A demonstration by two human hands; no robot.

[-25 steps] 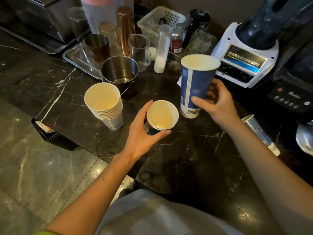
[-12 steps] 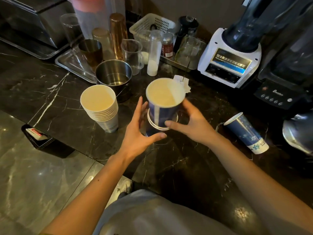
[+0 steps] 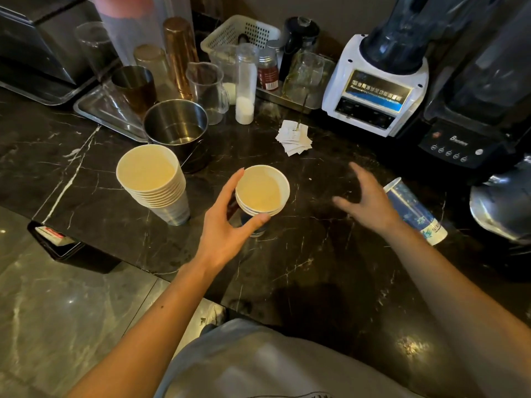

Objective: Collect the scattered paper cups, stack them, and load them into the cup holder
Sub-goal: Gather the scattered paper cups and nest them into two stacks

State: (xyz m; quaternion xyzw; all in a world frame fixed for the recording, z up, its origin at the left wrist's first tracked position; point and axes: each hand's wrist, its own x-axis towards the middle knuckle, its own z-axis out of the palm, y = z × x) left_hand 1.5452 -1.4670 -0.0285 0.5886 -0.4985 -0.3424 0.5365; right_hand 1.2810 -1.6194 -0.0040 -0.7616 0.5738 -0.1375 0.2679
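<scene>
Black marble counter, seen from its near edge. Far right: white blender base. Far left: steel pot. Just near of the pot, a tall stack of pale paper cups stands mouth up. Centre: short stack of blue paper cups, upright on the counter, gripped by the left hand, thumb on the near side, fingers round the left. The right hand hovers to its right, fingers spread, holding nothing. Just right of that hand, a single blue cup lies on its side. Paper slips lie beyond.
</scene>
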